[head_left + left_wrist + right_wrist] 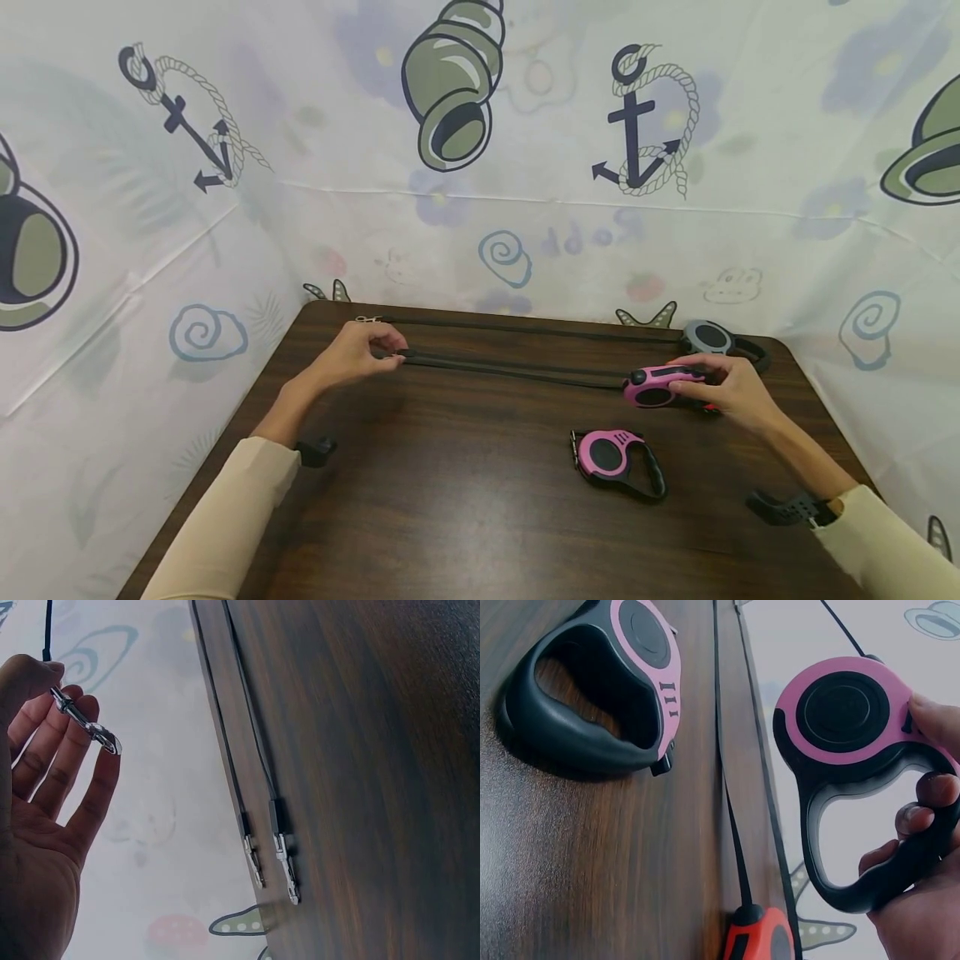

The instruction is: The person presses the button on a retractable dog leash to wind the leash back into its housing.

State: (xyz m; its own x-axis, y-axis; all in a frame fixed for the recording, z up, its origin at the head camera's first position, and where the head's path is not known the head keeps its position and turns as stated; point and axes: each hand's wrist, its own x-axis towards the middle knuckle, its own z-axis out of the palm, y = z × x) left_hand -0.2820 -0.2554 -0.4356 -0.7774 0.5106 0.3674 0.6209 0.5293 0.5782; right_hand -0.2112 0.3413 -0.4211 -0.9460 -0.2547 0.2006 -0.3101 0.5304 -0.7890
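Observation:
My right hand grips the black handle of a pink retractable dog leash, its thumb on the pink casing. From that casing a thin black cord stretches left to my left hand. There, thumb and fingers pinch the cord's end by its silver snap hook, held up in the left wrist view. A second pink leash lies on the table in front, nearer than the held one, its hook tucked against the casing. Partly hidden below my right hand is a red leash.
At the back right lies a grey leash, its cord running left along the far edge. Two snap hooks rest side by side at the far left of the brown table. Patterned cloth surrounds the table's back and sides.

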